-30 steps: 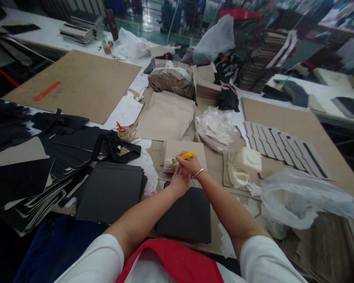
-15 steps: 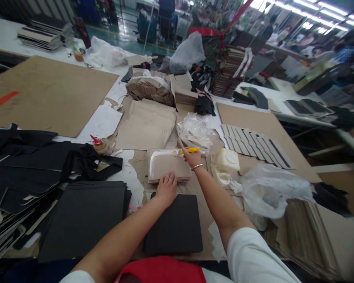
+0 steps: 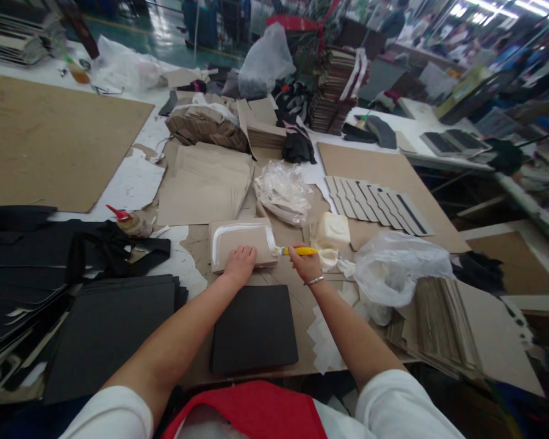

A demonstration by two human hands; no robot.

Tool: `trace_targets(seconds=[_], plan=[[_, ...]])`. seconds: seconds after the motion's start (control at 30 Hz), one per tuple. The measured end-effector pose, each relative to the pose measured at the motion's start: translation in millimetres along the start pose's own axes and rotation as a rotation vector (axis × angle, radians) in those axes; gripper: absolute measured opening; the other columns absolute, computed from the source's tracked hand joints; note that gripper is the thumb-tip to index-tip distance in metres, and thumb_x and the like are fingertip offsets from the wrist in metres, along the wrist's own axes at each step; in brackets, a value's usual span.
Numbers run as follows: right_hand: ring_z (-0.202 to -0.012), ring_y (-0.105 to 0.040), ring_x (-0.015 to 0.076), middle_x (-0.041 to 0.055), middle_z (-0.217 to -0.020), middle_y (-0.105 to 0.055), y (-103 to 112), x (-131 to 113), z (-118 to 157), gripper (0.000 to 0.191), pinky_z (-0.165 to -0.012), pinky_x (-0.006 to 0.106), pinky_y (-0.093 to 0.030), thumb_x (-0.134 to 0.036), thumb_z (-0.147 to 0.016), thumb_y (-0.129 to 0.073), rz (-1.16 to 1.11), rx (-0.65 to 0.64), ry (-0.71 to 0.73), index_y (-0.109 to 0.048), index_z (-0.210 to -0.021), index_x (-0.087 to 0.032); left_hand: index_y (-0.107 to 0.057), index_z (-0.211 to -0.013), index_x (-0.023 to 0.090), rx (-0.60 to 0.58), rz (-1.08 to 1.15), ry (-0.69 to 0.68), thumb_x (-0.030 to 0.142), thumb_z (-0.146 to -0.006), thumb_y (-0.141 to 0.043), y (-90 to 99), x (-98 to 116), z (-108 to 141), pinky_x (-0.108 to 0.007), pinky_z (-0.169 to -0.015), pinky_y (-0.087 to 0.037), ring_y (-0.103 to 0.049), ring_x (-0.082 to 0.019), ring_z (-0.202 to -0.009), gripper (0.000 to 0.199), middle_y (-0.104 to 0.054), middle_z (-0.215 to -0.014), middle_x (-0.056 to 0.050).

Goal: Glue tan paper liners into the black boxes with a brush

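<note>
A small stack of tan boards (image 3: 226, 241) lies in front of me, with a white glue-like band along the left, top and right edges of its top board. My left hand (image 3: 240, 263) rests on the stack's near edge, fingers lying flat. In my right hand (image 3: 305, 261) is a brush with a yellow handle (image 3: 305, 250); its bristles touch the stack's right edge. A black board stack (image 3: 255, 329) sits nearer to me. Right of the brush stands a cream container (image 3: 333, 230), with a whitish open ring-shaped piece (image 3: 328, 257) just below it.
Larger black sheets (image 3: 114, 329) lie at the left, near a red-tipped bottle (image 3: 130, 222). Tan sheets (image 3: 201, 183) and crumpled plastic (image 3: 286, 192) are beyond the stack. A plastic bag (image 3: 398, 265) and upright-edged boards (image 3: 439, 317) sit at the right.
The brush in my right hand has moved from the top edge to the right edge of the stack, and the white band now runs round that corner. The whole view has shifted.
</note>
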State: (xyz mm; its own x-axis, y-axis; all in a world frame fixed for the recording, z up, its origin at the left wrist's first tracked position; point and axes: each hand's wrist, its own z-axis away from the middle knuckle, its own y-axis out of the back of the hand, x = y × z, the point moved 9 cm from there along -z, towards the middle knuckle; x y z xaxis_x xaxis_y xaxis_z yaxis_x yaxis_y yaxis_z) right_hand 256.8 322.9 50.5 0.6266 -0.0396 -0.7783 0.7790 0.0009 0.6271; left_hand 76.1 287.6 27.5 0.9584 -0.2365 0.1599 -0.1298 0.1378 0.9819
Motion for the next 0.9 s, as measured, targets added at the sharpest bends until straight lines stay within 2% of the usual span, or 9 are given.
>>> trace_targets(seconds=[0.1,0.23,0.37,0.5,0.57,0.6,0.73,0.8,0.9], plan=[[-0.044,-0.057,0.0098,-0.0017,-0.059,-0.061,24,-1,11,0.037,-0.043,0.02,-0.048,-0.051,-0.08,-0.05,-0.22,0.115,-0.034,-0.06,-0.092,-0.017,-0.052,-0.114,0.015,-0.054,0.002,-0.017,0.021,-0.084,-0.052,-1.5,-2,1,-0.035,-0.088,-0.042,-0.051,-0.024,-0.104,0.031,-0.057,-0.108,-0.012],[-0.047,-0.06,0.0087,0.0007,-0.075,-0.068,45,-12,21,0.051,-0.046,0.019,-0.05,-0.058,-0.08,-0.048,-0.391,0.218,0.026,-0.056,-0.111,-0.019,-0.057,-0.104,0.015,-0.154,0.01,-0.035,0.026,-0.079,-0.06,-2.6,-8,1,-0.032,-0.087,-0.044,-0.055,-0.023,-0.103,0.027,-0.058,-0.105,-0.011],[-0.048,-0.062,0.0095,0.0011,-0.077,-0.068,35,-7,33,0.055,-0.047,0.02,-0.051,-0.059,-0.081,-0.046,-0.458,0.159,0.012,-0.05,-0.119,-0.02,-0.062,-0.096,0.014,-0.184,-0.003,-0.041,0.025,-0.078,-0.061,3.0,-8,2,-0.03,-0.081,-0.047,-0.06,-0.021,-0.094,0.021,-0.061,-0.099,-0.01],[-0.051,-0.063,0.0099,0.0016,-0.079,-0.067,30,-1,42,0.046,-0.05,0.022,-0.052,-0.056,-0.083,-0.045,-0.469,0.165,0.068,-0.05,-0.109,-0.019,-0.062,-0.094,0.015,-0.141,-0.007,-0.044,0.018,-0.083,-0.049,22.0,-2,10,-0.03,-0.078,-0.047,-0.059,-0.02,-0.092,0.016,-0.061,-0.098,-0.01],[-0.054,-0.063,0.0098,0.0012,-0.08,-0.066,34,-2,47,0.039,-0.053,0.023,-0.052,-0.054,-0.085,-0.044,-0.429,0.224,0.115,-0.049,-0.103,-0.019,-0.059,-0.097,0.015,-0.041,-0.004,-0.02,0.015,-0.085,-0.043,44.9,-3,19,-0.031,-0.08,-0.046,-0.057,-0.021,-0.098,0.02,-0.059,-0.102,-0.011],[-0.055,-0.062,0.0098,0.0011,-0.08,-0.066,34,-4,49,0.036,-0.055,0.024,-0.053,-0.052,-0.086,-0.044,-0.403,0.245,0.138,-0.048,-0.101,-0.019,-0.058,-0.097,0.016,0.057,0.016,0.011,0.015,-0.086,-0.042,61.7,-7,25,-0.032,-0.081,-0.046,-0.055,-0.022,-0.1,0.02,-0.058,-0.103,-0.011],[-0.066,-0.064,0.014,0.0043,-0.084,-0.065,18,-25,60,0.03,-0.062,0.029,-0.053,-0.048,-0.086,-0.046,-0.292,0.185,0.203,-0.045,-0.098,-0.02,-0.054,-0.081,0.017,0.633,0.349,0.254,0.017,-0.08,-0.049,131.3,-38,72,-0.028,-0.077,-0.047,-0.055,-0.017,-0.087,0.005,-0.057,-0.087,-0.006],[-0.075,-0.065,0.0178,0.0068,-0.086,-0.066,6,-38,65,0.029,-0.068,0.032,-0.053,-0.046,-0.084,-0.049,-0.204,0.151,0.21,-0.046,-0.098,-0.02,-0.051,-0.076,0.018,0.822,0.646,0.383,0.02,-0.075,-0.055,137.0,-53,97,-0.025,-0.068,-0.047,-0.054,-0.013,-0.073,0.005,-0.054,-0.076,-0.001],[-0.079,-0.065,0.0204,0.0073,-0.085,-0.066,-1,-48,72,0.025,-0.072,0.034,-0.05,-0.042,-0.082,-0.052,-0.116,0.155,0.154,-0.047,-0.096,-0.021,-0.049,-0.074,0.017,0.904,1.149,0.52,0.027,-0.069,-0.06,111.3,-59,115,-0.022,-0.058,-0.046,-0.05,-0.009,-0.058,0.015,-0.051,-0.066,0.004]])
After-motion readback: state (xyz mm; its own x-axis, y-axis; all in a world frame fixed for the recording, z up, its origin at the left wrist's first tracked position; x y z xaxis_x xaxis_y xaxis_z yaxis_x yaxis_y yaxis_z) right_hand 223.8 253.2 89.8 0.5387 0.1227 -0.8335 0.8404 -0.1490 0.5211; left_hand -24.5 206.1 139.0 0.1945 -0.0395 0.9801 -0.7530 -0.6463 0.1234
